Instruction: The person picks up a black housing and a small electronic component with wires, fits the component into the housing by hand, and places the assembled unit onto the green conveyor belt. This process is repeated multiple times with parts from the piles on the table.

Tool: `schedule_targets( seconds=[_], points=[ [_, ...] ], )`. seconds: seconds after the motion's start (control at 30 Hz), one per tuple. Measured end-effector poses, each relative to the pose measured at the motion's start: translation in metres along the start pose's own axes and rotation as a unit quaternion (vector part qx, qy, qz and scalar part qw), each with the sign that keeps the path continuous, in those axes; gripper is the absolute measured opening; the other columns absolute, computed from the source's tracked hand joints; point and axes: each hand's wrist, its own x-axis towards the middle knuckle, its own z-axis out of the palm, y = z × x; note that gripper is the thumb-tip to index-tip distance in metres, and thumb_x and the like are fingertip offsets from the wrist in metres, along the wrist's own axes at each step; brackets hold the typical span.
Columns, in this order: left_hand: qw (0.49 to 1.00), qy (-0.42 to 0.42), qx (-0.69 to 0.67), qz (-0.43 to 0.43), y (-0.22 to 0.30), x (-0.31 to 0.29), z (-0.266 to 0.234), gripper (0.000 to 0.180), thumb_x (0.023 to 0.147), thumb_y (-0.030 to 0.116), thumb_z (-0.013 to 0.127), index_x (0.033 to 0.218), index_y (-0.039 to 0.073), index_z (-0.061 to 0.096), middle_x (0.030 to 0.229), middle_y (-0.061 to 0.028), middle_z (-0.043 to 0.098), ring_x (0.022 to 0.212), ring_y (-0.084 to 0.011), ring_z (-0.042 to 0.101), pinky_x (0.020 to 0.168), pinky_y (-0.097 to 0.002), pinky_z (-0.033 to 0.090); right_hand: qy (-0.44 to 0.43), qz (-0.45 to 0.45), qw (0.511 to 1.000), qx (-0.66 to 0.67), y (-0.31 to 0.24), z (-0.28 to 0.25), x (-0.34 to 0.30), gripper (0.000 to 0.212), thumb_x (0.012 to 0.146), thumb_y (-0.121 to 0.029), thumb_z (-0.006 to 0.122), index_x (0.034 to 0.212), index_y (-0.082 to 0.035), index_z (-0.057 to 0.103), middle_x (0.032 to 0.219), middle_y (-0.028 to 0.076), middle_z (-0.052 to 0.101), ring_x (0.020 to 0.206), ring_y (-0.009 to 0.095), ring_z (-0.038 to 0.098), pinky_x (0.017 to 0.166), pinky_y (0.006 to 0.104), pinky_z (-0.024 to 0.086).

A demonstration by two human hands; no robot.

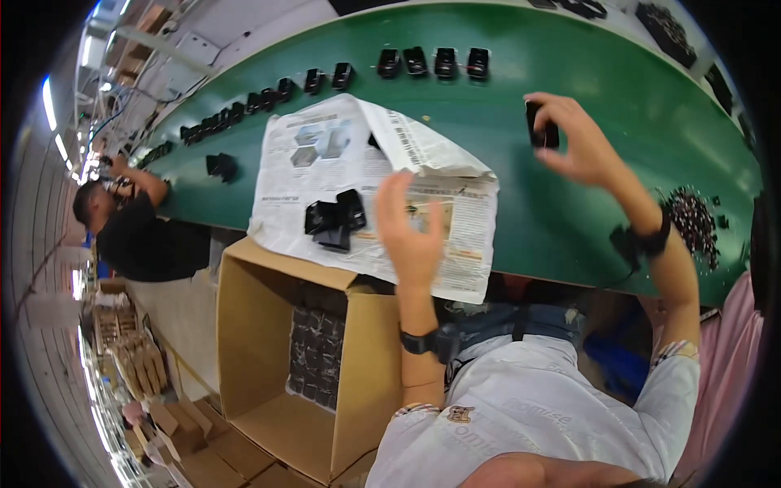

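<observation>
Nearest, a white shirt point(521, 415), with a dark wristband point(419, 342) on the left wrist and another dark band on the right. Left hand point(413, 248) over the newspaper point(285, 183), fingers spread and slightly blurred, grasping nothing; impossible to tell whether touching the paper. Right hand point(582, 150) well to the right, above bare tabletop, gripping a black case point(538, 126) between thumb and fingers.

Just left of the shirt, below the table's near edge, an open cardboard box point(254, 358), with rows of dark, shiny pieces point(316, 358) packed inside. Above it, the newspaper, creased and folded over at the top right; on it, a small heap of black cases point(335, 220). Underneath, a smooth green table point(512, 32), bent into a curve by the lens. Toward its right end, a loose pile of small mixed parts point(687, 220), near a hanging pink cloth point(724, 374).

Farther off, along the far side, a line of black cases point(390, 63), more crowded toward the left. At the left end, a co-worker point(146, 244) in black, forearm over the table. Beyond, brown cartons point(183, 431) on the floor and bright strip lights point(49, 106).
</observation>
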Motion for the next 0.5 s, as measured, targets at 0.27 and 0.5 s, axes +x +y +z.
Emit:
schedule_targets(
  seconds=[0.27,0.5],
  points=[
    [0.92,-0.026,0.362,-0.149,-0.086,-0.002,-0.039,0.068,0.077,0.022,0.079,0.137,0.008,0.053,0.138,-0.0208,0.05,0.136,-0.0457,0.037,0.111,-0.0632,0.027,0.004,0.063,0.997,-0.052,0.14,0.056,0.09,0.04,0.069,-0.007,0.083,0.088,-0.007,0.048,0.137,0.015,0.057,0.108,0.038,0.059,0.091,0.0414,0.048],
    [0.93,-0.032,0.356,-0.09,-0.068,0.024,-0.004,0.078,0.076,0.035,0.081,0.143,0.01,0.049,0.145,-0.0197,0.045,0.141,-0.0469,0.031,0.113,-0.0657,0.023,-0.019,0.076,0.982,-0.174,0.131,0.023,0.073,0.039,0.074,-0.015,0.078,0.105,-0.007,0.055,0.15,0.019,0.043,0.133,0.042,0.044,0.108,0.0477,0.042]
  ],
)
